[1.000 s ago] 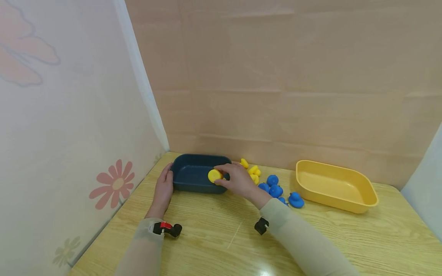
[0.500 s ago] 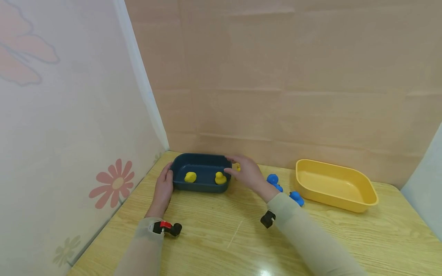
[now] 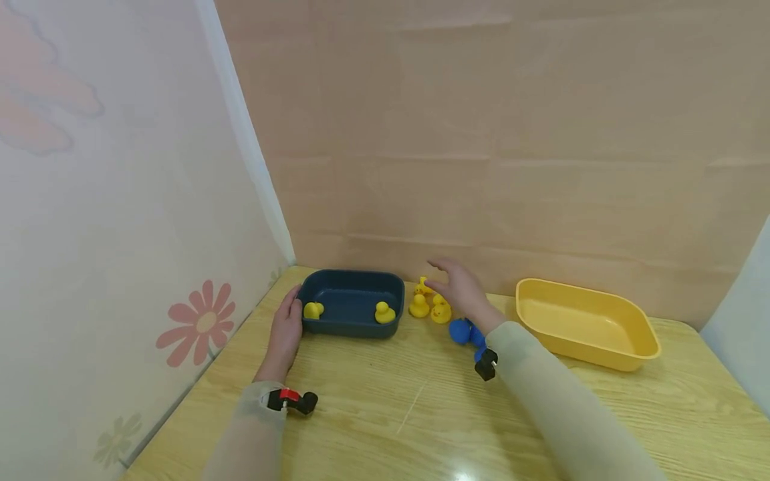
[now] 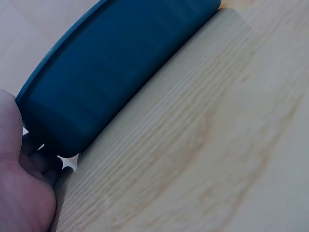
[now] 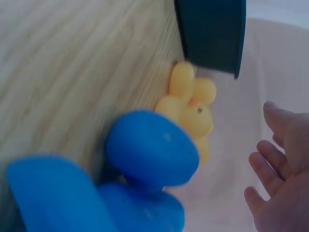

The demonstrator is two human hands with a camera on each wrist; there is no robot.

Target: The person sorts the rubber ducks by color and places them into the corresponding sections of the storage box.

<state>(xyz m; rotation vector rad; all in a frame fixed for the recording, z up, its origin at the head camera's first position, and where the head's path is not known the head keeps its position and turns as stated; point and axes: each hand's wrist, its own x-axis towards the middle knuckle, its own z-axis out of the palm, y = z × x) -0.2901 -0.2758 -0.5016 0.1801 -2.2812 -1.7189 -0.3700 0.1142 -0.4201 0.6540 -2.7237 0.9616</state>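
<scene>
Wood-grain tabletop (image 3: 373, 427) before a creased brown backdrop (image 3: 421, 133)

Near the tabletop's back left corner sits a dark blue tub (image 3: 351, 329). A person's left hand (image 3: 284, 331) grasps its left end, fingers bent round the outside. Inside are two toys: one yellow duck (image 3: 313, 310) in the front left corner, and an upright yellow duck (image 3: 385, 312) in the front right corner.

Just right of this tub, towards the tabletop's back edge, is a group of yellow ducks (image 3: 419, 307). The right hand (image 3: 463, 287) is near them but apart, released, with thumb and fingers spread. Blue ducks (image 3: 460, 331) lie nearer the front edge, partly hidden by the beige right sleeve (image 3: 559, 394). Towards the back right corner stands a yellow tub (image 3: 577, 324).
</scene>
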